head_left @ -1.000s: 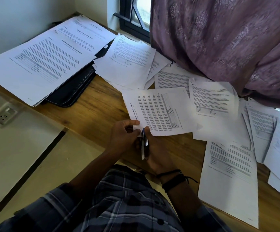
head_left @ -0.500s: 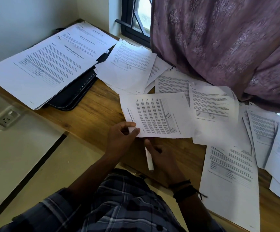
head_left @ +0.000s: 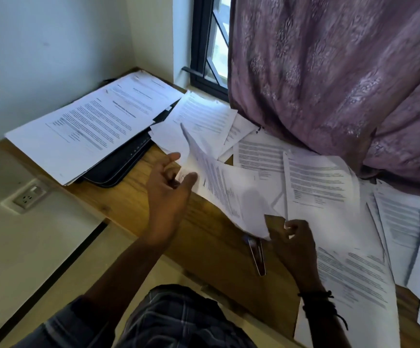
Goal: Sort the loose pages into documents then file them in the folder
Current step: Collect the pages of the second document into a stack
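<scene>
My left hand [head_left: 168, 194] pinches the top corner of a printed page [head_left: 219, 187] between thumb and fingers and holds it lifted and tilted above the wooden desk [head_left: 204, 237]. My right hand [head_left: 295, 247] sits at that page's lower corner with curled fingers; whether it grips the paper is unclear. A stapler [head_left: 257, 254] lies on the desk just left of my right hand, free of both hands. The black folder [head_left: 118, 169] lies at the back left under a stack of pages [head_left: 88, 131]. Several loose pages [head_left: 322, 182] cover the right side.
A purple curtain [head_left: 329, 84] hangs over the back right and touches the far pages. A window frame [head_left: 204, 59] and wall close off the back. A wall socket [head_left: 28, 197] sits below the desk's left edge. Bare wood shows between the folder and my hands.
My right hand has let go of the stapler, which now lies on the desk. My left hand has lifted the page off the desk and swung it up and leftward.
</scene>
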`<state>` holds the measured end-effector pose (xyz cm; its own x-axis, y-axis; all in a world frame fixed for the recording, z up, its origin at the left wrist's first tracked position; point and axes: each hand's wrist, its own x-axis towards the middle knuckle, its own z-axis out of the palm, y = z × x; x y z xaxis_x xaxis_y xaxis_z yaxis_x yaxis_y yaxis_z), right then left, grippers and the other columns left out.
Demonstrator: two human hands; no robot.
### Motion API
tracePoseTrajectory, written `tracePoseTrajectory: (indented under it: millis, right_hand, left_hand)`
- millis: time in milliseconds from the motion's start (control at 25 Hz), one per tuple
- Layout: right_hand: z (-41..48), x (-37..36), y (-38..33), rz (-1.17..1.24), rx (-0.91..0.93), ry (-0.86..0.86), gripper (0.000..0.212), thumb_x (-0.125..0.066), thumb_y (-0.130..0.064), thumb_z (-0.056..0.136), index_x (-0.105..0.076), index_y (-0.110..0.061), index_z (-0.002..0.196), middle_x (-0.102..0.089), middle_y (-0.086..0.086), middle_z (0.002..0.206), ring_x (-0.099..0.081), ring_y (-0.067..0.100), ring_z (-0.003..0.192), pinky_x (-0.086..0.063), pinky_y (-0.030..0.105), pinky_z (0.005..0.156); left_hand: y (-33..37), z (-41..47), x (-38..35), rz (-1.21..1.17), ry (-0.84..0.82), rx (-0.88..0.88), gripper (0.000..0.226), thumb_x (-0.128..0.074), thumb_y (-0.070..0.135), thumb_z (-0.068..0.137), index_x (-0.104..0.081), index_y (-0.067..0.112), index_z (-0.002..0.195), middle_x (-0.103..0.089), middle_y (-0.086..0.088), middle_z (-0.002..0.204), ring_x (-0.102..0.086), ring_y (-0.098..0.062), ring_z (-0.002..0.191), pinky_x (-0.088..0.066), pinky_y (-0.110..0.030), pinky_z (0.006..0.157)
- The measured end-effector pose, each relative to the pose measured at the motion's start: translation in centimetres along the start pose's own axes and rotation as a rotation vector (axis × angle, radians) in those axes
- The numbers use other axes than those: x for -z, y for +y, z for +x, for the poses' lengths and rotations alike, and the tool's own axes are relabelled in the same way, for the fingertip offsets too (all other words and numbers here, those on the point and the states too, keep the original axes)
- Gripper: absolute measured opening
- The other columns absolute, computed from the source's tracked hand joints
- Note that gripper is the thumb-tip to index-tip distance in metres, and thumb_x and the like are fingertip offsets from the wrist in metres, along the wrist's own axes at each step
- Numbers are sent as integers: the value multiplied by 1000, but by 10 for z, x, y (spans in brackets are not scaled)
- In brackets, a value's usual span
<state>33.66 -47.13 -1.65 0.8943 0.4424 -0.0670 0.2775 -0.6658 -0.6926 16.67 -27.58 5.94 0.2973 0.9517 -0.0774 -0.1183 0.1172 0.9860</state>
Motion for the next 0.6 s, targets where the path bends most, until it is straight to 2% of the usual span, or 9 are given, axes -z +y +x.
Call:
tracePoseTrajectory:
  millis: [80,160,320,400,520,600]
  right_hand:
    - [13,11,-13,73,97,-6,46,-75,-17,80,-48,-17,117,-54,4,111,-56,24,101,-51,46,87]
    - [28,15,-31,169,197,-83,54,-75,-17,82,-46,-15,127,-53,1,119,-55,19,106,-51,38,88]
    - [44,19,-71,423,266,-266,62,-73,-22,85,-42,-20,139,-47,-9,136,-46,7,123,-43,29,101]
    - [51,20,-81,514,288,-352,72,-74,-24,84,-36,-23,144,-43,-13,142,-40,2,130,-37,26,106]
    - [56,22,-91,538,325,-467,79,-79,-34,74,-40,-20,142,-47,-21,134,-44,-8,123,-39,17,102]
    - [53,23,-90,578,332,-517,67,-80,-39,66,-54,-18,124,-63,-19,112,-59,-4,105,-48,20,91]
  left_hand:
    - [24,5,-8,-156,-36,8,29,-67,2,88,-62,14,114,-67,-3,95,-69,-11,84,-55,-22,68]
    - [44,7,-15,-287,-97,19,19,-62,5,93,-63,8,112,-70,-4,94,-70,-16,84,-54,-27,71]
    - [86,7,-25,-128,-97,-158,18,-58,18,97,-66,8,109,-73,-1,91,-70,-15,80,-56,-27,72]
    - [106,2,-27,-39,-85,-253,15,-59,23,97,-70,15,105,-75,2,88,-70,-13,78,-56,-27,71]
    - [120,-9,-29,78,-124,-301,13,-60,26,96,-71,22,103,-76,3,90,-70,-14,80,-56,-30,74]
    - [121,-17,-28,92,-160,-309,12,-61,23,96,-72,20,99,-76,2,88,-70,-14,79,-56,-30,74]
